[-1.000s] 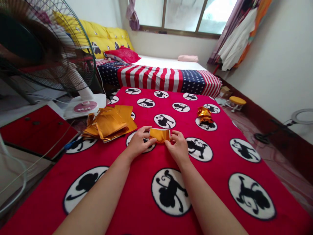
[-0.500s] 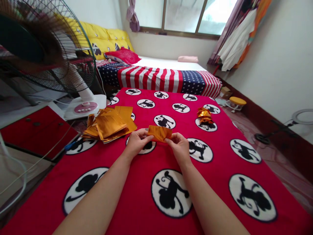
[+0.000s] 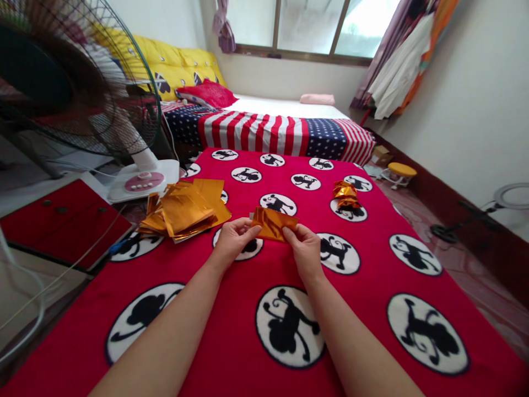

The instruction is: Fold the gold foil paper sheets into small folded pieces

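Note:
Both of my hands hold one folded sheet of gold foil paper (image 3: 273, 223) just above a red blanket with monkey prints (image 3: 372, 264). My left hand (image 3: 233, 240) pinches the sheet's left end. My right hand (image 3: 305, 249) pinches its right end, and that end is tilted up. A loose pile of flat gold foil sheets (image 3: 184, 209) lies to the left of my hands. A small heap of folded gold pieces (image 3: 345, 193) sits farther off to the right.
A running standing fan (image 3: 78, 82) with a white base (image 3: 142, 179) stands at the left, beside a red cabinet (image 3: 58, 220). Beyond the blanket is a bed with a stars-and-stripes cover (image 3: 281, 132). A ring light (image 3: 510, 196) and a small stool (image 3: 400, 171) stand on the floor at right.
The gold sheet has been lifted from the blanket and its folded shape has opened out a little. Its right end now tilts up between my fingers.

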`<state>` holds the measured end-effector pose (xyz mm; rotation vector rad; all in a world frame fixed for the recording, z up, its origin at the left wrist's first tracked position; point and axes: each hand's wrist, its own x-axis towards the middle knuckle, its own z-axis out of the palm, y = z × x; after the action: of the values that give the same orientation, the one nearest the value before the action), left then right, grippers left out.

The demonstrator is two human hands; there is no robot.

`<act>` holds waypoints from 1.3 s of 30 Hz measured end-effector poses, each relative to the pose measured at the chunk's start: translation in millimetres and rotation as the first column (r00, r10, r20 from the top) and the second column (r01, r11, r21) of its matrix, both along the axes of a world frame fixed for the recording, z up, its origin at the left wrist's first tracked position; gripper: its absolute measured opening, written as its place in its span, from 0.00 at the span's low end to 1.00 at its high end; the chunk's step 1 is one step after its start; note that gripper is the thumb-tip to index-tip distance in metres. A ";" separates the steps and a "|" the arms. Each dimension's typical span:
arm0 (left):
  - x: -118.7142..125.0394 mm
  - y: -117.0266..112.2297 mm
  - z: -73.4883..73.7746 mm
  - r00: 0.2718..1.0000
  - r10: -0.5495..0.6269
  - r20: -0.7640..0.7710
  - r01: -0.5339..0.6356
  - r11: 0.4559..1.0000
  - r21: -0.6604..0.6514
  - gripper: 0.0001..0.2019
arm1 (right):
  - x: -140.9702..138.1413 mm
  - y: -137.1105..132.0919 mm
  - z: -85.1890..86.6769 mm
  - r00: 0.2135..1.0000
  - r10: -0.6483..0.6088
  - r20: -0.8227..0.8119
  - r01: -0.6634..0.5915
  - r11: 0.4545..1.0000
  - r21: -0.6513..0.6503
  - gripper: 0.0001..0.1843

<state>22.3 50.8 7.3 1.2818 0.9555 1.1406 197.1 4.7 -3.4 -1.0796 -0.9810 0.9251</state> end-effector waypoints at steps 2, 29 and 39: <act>-0.7 -0.8 1.7 0.999 -0.019 -0.033 0.016 0.997 -0.069 0.25 | -1.6 -0.6 1.2 1.000 -0.020 -0.017 0.021 1.000 0.023 0.09; 5.8 -4.4 -6.1 0.996 0.076 0.041 -0.077 0.997 0.018 0.18 | -4.0 1.8 -0.2 0.999 0.047 0.019 -0.045 0.995 -0.087 0.16; 5.8 -5.5 -3.2 0.985 0.155 0.079 -0.154 0.988 -0.013 0.19 | -0.9 2.8 -3.0 0.983 -0.021 0.182 0.038 0.995 -0.095 0.19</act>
<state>28.1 45.4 4.1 1.1636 1.0115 1.2979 196.2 7.5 -6.3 -1.2754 -1.0736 0.8696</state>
